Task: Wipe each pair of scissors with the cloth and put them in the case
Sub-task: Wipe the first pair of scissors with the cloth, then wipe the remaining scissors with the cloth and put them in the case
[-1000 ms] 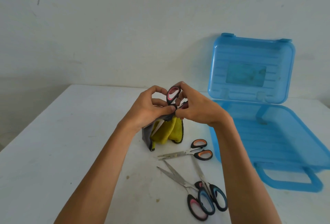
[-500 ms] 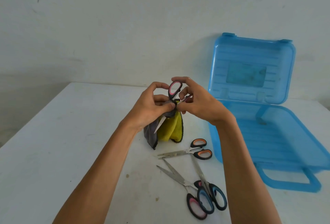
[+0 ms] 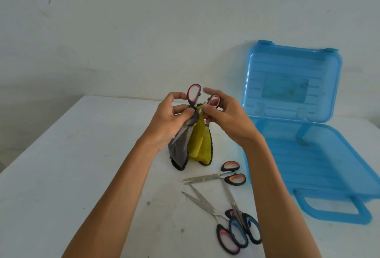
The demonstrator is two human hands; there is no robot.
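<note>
My left hand pinches a grey and yellow cloth around the blades of pink-handled scissors, whose handles point up and blades point down. My right hand holds the other handle loop of that pair. The cloth hangs down to the table. Three more pairs lie on the table: orange-handled scissors, blue-handled scissors and a second pink-handled pair. The blue plastic case stands open at the right, with nothing inside it.
The white table runs left and toward me, with a few small stains near the scissors. A pale wall stands close behind. The case lid leans upright against the wall, and its handle points toward me.
Both hands have lifted the pink-handled scissors higher, so more of the handles shows above the fingers. The handle loops have spread apart. The cloth has slid down along the blades.
</note>
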